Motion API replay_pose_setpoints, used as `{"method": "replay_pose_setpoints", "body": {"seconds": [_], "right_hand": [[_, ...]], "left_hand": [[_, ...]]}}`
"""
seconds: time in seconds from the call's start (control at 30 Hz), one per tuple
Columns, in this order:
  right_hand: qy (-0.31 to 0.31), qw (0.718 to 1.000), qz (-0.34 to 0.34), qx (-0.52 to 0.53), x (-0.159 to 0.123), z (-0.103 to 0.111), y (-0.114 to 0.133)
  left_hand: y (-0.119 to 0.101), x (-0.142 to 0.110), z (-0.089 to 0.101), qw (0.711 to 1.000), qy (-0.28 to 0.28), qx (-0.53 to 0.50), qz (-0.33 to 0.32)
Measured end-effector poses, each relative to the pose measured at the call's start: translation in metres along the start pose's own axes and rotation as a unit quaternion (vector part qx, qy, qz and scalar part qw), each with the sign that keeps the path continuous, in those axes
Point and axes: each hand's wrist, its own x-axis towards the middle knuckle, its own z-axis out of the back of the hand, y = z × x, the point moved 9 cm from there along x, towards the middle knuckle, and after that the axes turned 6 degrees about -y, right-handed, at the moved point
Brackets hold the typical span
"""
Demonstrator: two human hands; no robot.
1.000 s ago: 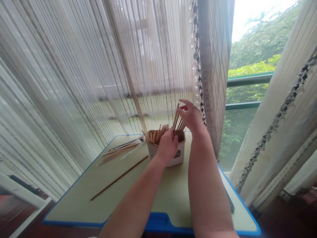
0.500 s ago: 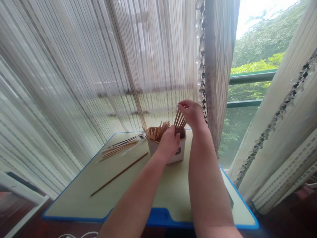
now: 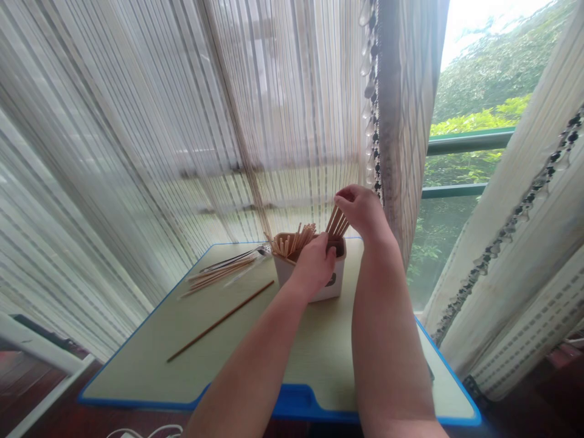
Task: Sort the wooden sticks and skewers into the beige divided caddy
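Note:
A white holder (image 3: pixel 332 285) stands at the far side of a pale green table with a blue rim (image 3: pixel 292 406). Several wooden chopsticks (image 3: pixel 292 238) stick up out of it. My left hand (image 3: pixel 314 266) is wrapped round the holder's near wall. My right hand (image 3: pixel 360 210) hovers above the holder's right side, its fingers pinched on the tops of a few chopsticks (image 3: pixel 336 221) that still stand in the holder.
A single dark chopstick (image 3: pixel 221 320) lies on the table left of the holder. A loose pile of chopsticks and cutlery (image 3: pixel 225 269) lies at the far left. Sheer striped curtains (image 3: pixel 182 121) hang close behind; a window with green railing (image 3: pixel 465 145) is to the right.
My right hand went from spread fingers to a pinch on the chopstick tops and dropped slightly. My left hand stays on the holder. The view shifted a little.

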Motion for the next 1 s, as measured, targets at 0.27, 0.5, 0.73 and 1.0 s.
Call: {"method": "replay_pose_setpoints", "body": {"seconds": [0.27, 0.5, 0.73, 1.0], "right_hand": [[-0.012, 1.000, -0.009, -0.022, 0.000, -0.003, -0.002], [-0.016, 1.000, -0.009, -0.007, 0.001, -0.001, -0.004], [0.009, 0.997, -0.028, 0.077, -0.001, 0.001, -0.013], [0.022, 0.998, -0.029, 0.058, 0.001, -0.002, -0.016]], "left_hand": [[0.003, 0.001, -0.004, 1.000, -0.003, 0.015, 0.004], [0.002, 0.001, -0.007, 1.000, 0.008, 0.030, 0.002], [0.000, 0.001, -0.006, 0.999, 0.015, 0.030, -0.003], [-0.047, -0.021, 0.013, 0.993, -0.028, 0.017, -0.111]]}}
